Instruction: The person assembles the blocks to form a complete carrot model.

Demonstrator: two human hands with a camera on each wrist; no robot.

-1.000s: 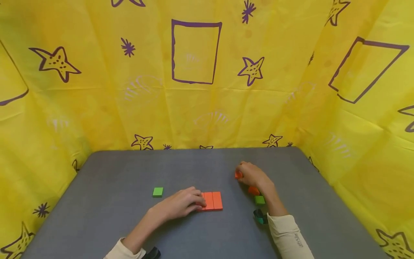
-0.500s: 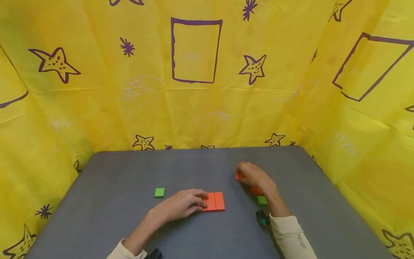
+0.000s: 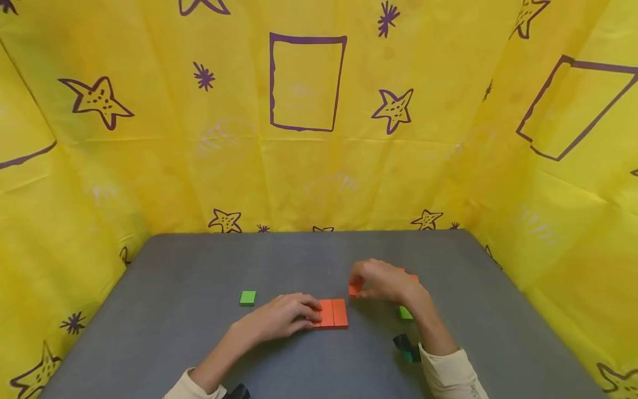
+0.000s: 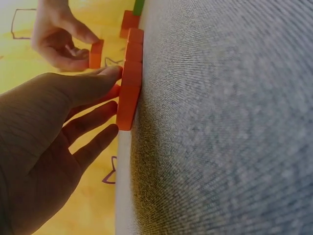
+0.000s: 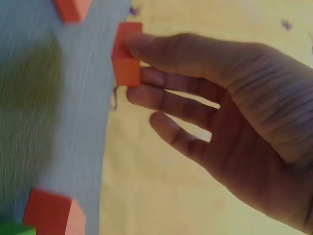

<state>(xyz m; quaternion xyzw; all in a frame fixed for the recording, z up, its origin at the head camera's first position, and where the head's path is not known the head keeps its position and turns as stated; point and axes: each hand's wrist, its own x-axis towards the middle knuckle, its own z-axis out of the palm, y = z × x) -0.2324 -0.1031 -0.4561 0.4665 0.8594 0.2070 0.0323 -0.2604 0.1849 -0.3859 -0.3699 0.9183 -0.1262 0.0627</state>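
ok so R hand [image 3: 381, 281] is right of centre in the lower half of the head cam view, and it's got a small orange block [image 3: 355, 290] pinched btwn thumb and fingertips, held up off the grey desk [image 3: 199, 266] (L wrist view shows the gap w/ yellow behind it). That block sits just up and right of the orange row [image 3: 333, 313], apart from it, row being a bit right of centre, lower half of the frame. Row = at least 3 blocks side by side, touching, lying flat. L hand [image 3: 279, 317] is on the left end of it, fingers pretty much extended w/ thumb and fingertips resting on the end block, so touching rather than gripping afaict. Green block [image 3: 247, 298] lies flat on its own, left of centre, a bit up and left of L hand. Another green block [image 3: 406, 312] is right of centre, partly hidden by the R wrist, w/ some orange [image 3: 412, 277] peeking out above it, can't tell how many pcs. Cream sleeves [image 3: 451, 371] on both arms, lower edge of frame, plus a dark/teal thing [image 3: 406, 348] next to the R one. Bg is yellow cloth [image 3: 299, 183] w/ purple stars etc, filling the upper half
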